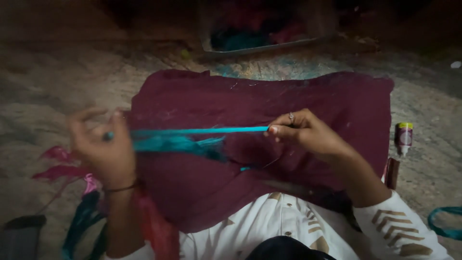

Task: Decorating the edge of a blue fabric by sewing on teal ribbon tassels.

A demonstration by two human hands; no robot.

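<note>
Rough, dusty ground [57,82] lies all around, dim and grainy, and a person sits on it with a big dark red cloth [288,96] spread over the lap.

Their right hand [305,132] pinches one end of a thin teal strip [202,130] between thumb and fingertips. A small ring sits on one finger. The strip is pulled tight and straight, running left across the cloth to the left hand [101,149]. That hand is blurry, with the fingers curled around the other end of the strip, so it is holding on too. A thin dark band goes round the left wrist. Just under the tight strip, more teal cloth [178,144] hangs loose and crumpled, soft and a bit shiny.

The dark red cloth is wide, flat and smooth, with wavy edges. Near the person, white sleeves [399,231] with gold stripe shapes show at the bottom.

On the left, near the left hand, pink scraps [60,163] lie on the ground, thin and pointy like petals. More strips, red and dark teal, hang down by the left arm.

On the right, a small bottle [404,137] with a yellow cap lies just beside the cloth's edge. A teal loop [445,224] lies in the near right corner.

Far away, at the top, a low tray [260,48] holds dark, mixed-colour cloth.
</note>
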